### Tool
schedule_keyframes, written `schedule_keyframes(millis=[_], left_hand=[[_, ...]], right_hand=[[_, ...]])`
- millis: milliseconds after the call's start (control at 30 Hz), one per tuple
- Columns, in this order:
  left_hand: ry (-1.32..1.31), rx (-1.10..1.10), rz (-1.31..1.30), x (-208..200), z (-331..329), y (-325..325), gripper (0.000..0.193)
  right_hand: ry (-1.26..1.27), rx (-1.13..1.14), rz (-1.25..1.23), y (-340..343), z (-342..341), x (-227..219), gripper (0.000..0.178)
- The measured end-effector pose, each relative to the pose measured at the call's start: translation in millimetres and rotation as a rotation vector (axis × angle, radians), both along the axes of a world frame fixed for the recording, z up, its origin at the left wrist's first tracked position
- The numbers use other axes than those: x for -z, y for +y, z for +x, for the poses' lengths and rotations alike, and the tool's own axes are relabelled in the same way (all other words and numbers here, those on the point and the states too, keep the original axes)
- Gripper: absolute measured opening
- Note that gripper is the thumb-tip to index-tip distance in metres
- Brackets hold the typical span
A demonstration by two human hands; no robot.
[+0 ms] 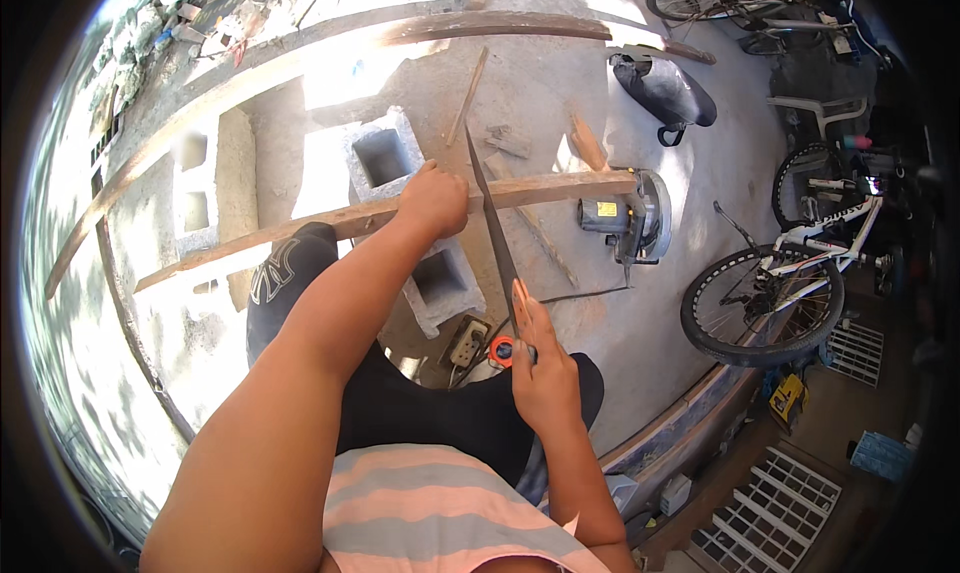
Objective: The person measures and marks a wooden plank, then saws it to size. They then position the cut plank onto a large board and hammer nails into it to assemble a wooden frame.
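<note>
A long wooden plank (555, 187) lies across a hollow concrete block (440, 283), tilting slightly from my left up to the right. My left hand (435, 203) is closed over the plank and presses it down near the block. In my right hand (547, 368) is a handsaw, its handle mostly hidden by the fingers. Its dark, tapered blade (495, 223) points away from me and crosses the plank just right of my left hand. I cannot tell whether the teeth touch the wood. My left knee sits beside the plank.
A circular saw (630, 218) rests on the floor at the plank's right end. Beside my legs are a power outlet box (467, 343) and an orange ring-shaped thing (501, 350). Another concrete block (235, 188) stands left. Bicycles (765, 303) and a black bag (665, 91) are right.
</note>
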State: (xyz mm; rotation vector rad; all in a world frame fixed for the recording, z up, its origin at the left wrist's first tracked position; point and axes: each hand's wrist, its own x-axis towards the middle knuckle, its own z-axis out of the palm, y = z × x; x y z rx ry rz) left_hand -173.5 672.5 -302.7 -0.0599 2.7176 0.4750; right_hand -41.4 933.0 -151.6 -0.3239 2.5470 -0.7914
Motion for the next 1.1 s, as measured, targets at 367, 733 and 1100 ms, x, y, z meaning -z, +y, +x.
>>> schedule_keyframes(millis=[367, 733, 1100], left_hand=[[0.055, 0.018, 0.073, 18.6, 10.3, 23.6, 0.023], [0.051, 0.024, 0.020, 14.4, 2.6, 16.0, 0.024], [-0.001, 0.060, 0.058, 14.0, 0.7, 11.0, 0.026]], right_hand=[[0.092, -0.007, 0.030, -74.6, -99.0, 58.9, 0.061], [0.168, -0.025, 0.015, -32.3, -53.8, 48.7, 0.058], [-0.047, 0.058, 0.119, 37.0, 39.1, -63.4, 0.059]])
